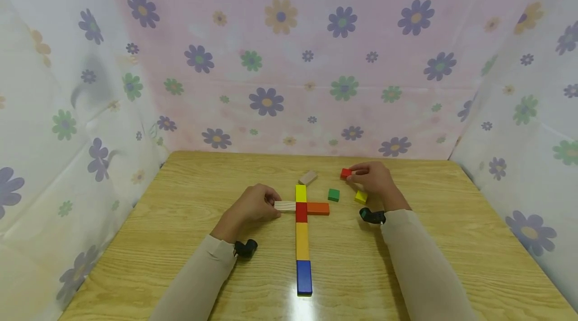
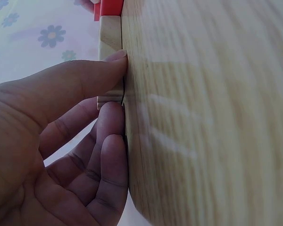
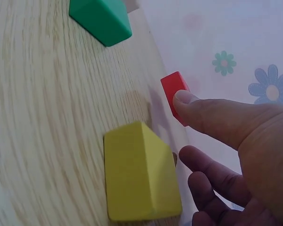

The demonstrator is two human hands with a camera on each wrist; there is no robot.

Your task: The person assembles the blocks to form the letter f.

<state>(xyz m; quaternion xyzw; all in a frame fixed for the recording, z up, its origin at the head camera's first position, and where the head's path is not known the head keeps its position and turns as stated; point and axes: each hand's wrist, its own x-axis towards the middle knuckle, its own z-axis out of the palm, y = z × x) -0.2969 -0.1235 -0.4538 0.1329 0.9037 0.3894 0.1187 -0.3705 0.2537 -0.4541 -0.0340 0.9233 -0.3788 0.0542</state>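
The left hand [image 1: 255, 205] pinches the natural wood block [image 1: 285, 206] against the red centre block [image 1: 301, 212], extending the cross's left arm, while the right hand [image 1: 372, 179] pinches a small red cube [image 1: 345, 174] far right.

wooden table [image 1: 189, 261] | pink flowered cloth backdrop [image 1: 289, 60] | pale flowered side cloths [image 1: 54, 110] | overhead glare

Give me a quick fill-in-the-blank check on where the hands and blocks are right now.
1. The left hand pinches the ____ wood block.
2. The right hand touches a small ____ block.
3. The block nearest the person in the line is ____.
4. The green block lies ____ from both hands.

Missing words: plain; red; blue; apart
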